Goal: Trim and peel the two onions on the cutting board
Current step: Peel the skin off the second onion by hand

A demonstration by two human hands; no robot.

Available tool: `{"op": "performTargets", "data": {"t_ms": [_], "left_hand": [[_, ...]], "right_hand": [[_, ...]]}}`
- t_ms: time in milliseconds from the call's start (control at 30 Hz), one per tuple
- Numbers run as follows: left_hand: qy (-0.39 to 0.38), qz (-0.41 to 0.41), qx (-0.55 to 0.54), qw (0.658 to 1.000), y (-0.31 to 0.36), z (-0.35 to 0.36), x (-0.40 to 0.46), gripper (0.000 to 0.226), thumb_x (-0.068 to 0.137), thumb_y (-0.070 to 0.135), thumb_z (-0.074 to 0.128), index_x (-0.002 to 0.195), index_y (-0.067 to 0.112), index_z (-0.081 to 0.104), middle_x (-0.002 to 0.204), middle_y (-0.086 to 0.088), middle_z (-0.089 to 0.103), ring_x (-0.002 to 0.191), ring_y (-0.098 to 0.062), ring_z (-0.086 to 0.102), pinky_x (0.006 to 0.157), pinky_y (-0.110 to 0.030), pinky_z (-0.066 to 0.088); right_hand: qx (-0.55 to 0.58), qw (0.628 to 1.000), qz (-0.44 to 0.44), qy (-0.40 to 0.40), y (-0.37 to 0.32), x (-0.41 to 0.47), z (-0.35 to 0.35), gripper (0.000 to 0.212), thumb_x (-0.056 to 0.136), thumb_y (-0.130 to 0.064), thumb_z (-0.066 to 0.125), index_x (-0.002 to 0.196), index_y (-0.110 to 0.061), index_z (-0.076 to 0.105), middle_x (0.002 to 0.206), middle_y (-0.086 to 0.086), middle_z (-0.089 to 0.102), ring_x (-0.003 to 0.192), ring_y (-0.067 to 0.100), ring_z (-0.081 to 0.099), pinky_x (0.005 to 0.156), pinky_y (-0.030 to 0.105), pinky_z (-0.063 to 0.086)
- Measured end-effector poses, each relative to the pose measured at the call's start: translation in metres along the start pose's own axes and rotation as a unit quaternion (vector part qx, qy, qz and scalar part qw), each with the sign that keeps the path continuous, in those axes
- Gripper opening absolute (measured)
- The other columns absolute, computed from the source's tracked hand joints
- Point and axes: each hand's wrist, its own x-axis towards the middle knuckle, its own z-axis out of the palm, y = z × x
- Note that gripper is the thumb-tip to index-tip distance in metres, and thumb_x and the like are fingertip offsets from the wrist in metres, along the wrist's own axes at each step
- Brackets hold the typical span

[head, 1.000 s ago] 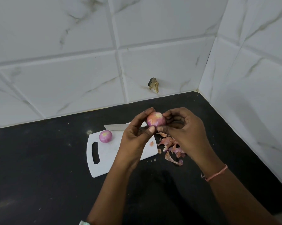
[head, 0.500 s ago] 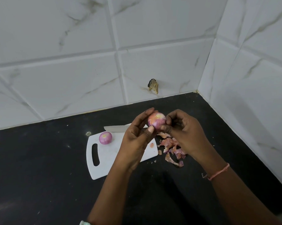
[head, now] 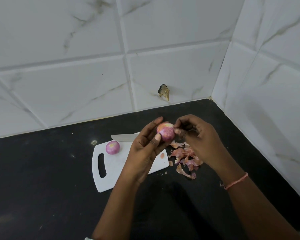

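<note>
My left hand (head: pixel 145 146) holds a small pink onion (head: pixel 165 131) above the right end of the white cutting board (head: pixel 114 170), thumb on its front and fingers behind it. My right hand (head: pixel 197 137) pinches the onion's right side with thumb and fingertips. A second onion (head: pixel 112 147), purple and with a trimmed pale top, rests on the board's far left corner. A knife (head: pixel 123 137) lies along the board's far edge, its handle hidden behind my left hand.
A pile of pink onion skins (head: pixel 183 156) lies on the black counter (head: pixel 42 170) just right of the board. White tiled walls (head: pixel 267 101) meet in a corner at the back right. A brown chipped spot (head: pixel 164 91) marks the back wall.
The onion has been turned a little in my left hand, and my right fingertips have shifted along its right side. The board, second onion, knife and skins have not moved.
</note>
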Motion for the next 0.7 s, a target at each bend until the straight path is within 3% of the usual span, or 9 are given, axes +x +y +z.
{"op": "performTargets", "data": {"t_ms": [167, 333, 500, 600, 700], "left_hand": [[0.008, -0.023, 0.006, 1.000, 0.000, 0.002, 0.000, 0.047, 0.087, 0.014, 0.067, 0.134, 0.013, 0.059, 0.137, -0.017, 0.058, 0.124, -0.035, 0.059, 0.103, -0.040, 0.050], [0.041, -0.025, -0.026, 0.999, -0.004, 0.011, 0.003, 0.047, 0.080, 0.016, 0.078, 0.125, 0.014, 0.065, 0.129, -0.017, 0.063, 0.119, -0.032, 0.063, 0.096, -0.035, 0.054], [0.091, -0.051, -0.092, 0.990, -0.005, 0.017, 0.003, 0.045, 0.081, 0.021, 0.067, 0.123, 0.005, 0.060, 0.120, -0.018, 0.068, 0.110, -0.028, 0.068, 0.092, -0.031, 0.057], [0.120, -0.080, -0.110, 0.983, -0.005, 0.019, 0.004, 0.052, 0.078, 0.028, 0.065, 0.121, -0.002, 0.060, 0.110, -0.016, 0.073, 0.100, -0.026, 0.072, 0.086, -0.028, 0.059], [0.137, -0.106, -0.123, 0.977, -0.007, 0.019, 0.006, 0.059, 0.078, 0.036, 0.065, 0.120, -0.005, 0.061, 0.111, -0.019, 0.072, 0.101, -0.027, 0.072, 0.085, -0.027, 0.059]], "right_hand": [[-0.026, 0.996, 0.041, -0.075, 0.000, 0.005, -0.002, 0.020, 0.095, -0.009, 0.057, 0.093, -0.028, 0.059, 0.095, -0.011, 0.061, 0.085, -0.009, 0.058, 0.070, 0.007, 0.047], [-0.064, 0.998, 0.000, -0.020, 0.001, 0.001, 0.013, 0.010, 0.098, -0.015, 0.050, 0.099, -0.024, 0.053, 0.098, -0.010, 0.057, 0.094, 0.004, 0.058, 0.074, 0.013, 0.051], [-0.020, 0.999, -0.037, -0.020, 0.004, -0.004, 0.013, 0.012, 0.097, -0.010, 0.052, 0.095, -0.021, 0.054, 0.087, -0.011, 0.055, 0.082, 0.000, 0.056, 0.070, 0.012, 0.047], [0.004, 0.999, -0.029, -0.029, 0.004, -0.006, 0.010, 0.016, 0.096, -0.006, 0.054, 0.092, -0.022, 0.055, 0.087, -0.007, 0.057, 0.081, 0.000, 0.057, 0.069, 0.010, 0.047], [0.071, 0.997, -0.002, -0.009, 0.007, -0.007, 0.011, 0.014, 0.093, -0.007, 0.059, 0.093, -0.020, 0.057, 0.086, -0.007, 0.061, 0.081, -0.001, 0.061, 0.071, 0.012, 0.050]]}}
